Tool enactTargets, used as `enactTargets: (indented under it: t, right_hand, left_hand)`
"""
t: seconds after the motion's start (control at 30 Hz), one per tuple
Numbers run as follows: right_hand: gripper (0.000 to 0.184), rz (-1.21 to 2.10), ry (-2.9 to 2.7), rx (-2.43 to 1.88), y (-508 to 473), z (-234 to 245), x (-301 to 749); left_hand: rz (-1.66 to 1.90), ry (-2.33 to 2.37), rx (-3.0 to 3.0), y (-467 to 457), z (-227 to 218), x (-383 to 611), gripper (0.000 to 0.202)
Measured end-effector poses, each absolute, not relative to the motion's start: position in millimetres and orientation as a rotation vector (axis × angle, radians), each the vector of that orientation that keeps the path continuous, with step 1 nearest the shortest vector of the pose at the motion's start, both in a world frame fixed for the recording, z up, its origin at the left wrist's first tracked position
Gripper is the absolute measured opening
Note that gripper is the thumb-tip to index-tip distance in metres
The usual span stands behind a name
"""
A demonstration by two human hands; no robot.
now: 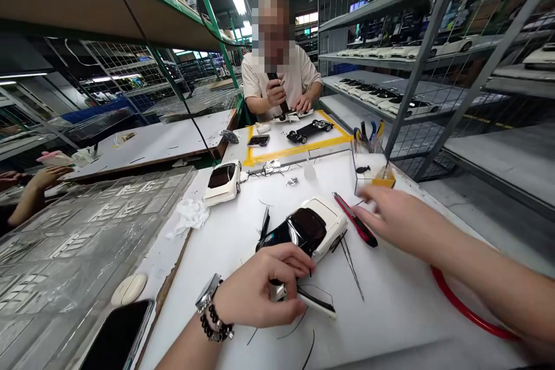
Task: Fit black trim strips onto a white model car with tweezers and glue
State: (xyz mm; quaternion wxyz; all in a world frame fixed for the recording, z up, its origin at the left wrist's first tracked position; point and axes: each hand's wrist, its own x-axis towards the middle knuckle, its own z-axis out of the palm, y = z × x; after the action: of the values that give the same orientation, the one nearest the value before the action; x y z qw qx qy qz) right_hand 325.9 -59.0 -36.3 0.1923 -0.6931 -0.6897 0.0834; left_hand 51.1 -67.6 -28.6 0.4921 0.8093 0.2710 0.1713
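The left hand [260,292] pinches a white trim piece [318,303] beside the model car [310,225] — the right hand [396,217], open and empty, hovers at the red cutter [349,212].

The left hand [264,286] sits low in the centre, forearm angled up from the bottom edge, fingers curled inward and thumb pressed against them in a closed pinch. The right forearm runs in nearly straight from the right edge. The right hand [390,217] is palm down, fingers loosely extended and blurred.
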Motion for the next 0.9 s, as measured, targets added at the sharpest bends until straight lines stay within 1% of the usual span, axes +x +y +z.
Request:
enactTargets:
  t: [0.07,0.13,0.2,0.23,0.3,0.37,0.4,0.47,0.53,0.63,0.7,0.8,0.9]
  right_hand:
    - [0.039,0.378,-1.883,-1.941,-14,-29,295]
    - [0.049,0.383,-1.801,-1.970,29,-34,278]
    - [0.051,0.415,-1.742,-1.958,63,-46,272]
    - [0.048,0.436,-1.721,-1.936,75,-53,271]
    - [0.035,0.464,-1.696,-1.857,91,-65,272]
    - [0.022,0.467,-1.670,-1.748,96,-71,272]
    - [0.018,0.462,-1.651,-1.689,95,-71,271]
    - [0.019,0.454,-1.590,-1.576,87,-66,269]
    - [0.024,0.467,-1.518,-1.498,71,-55,268]
    - [0.030,0.593,-1.403,-1.318,30,-34,271]
    - [0.035,0.713,-1.238,-1.009,-3,-23,279]
    - [0.030,0.727,-0.982,-0.792,-51,-18,295]
    - [0.026,0.801,-0.921,-0.758,-85,-29,302]
  left_hand:
    - [0.420,0.652,1.981,-68,-29,51,0.011]
    - [0.424,0.647,1.998,-68,-30,50,0.012]
    - [0.426,0.642,2.011,-68,-31,50,0.013]
    - [0.429,0.640,2.013,-68,-32,49,0.013]
    - [0.434,0.635,2.007,-67,-32,49,0.015]
    - [0.443,0.621,1.999,-67,-33,48,0.016]
    - [0.453,0.611,1.995,-66,-33,49,0.016]
    - [0.484,0.587,1.982,-66,-34,49,0.016]
    - [0.518,0.572,1.959,-66,-35,50,0.016]
    - [0.549,0.573,1.916,-66,-36,52,0.018]
    - [0.564,0.588,1.892,-65,-37,53,0.022]
    - [0.610,0.662,1.834,-62,-38,54,0.030]
    - [0.674,0.723,1.709,-59,-40,54,0.037]
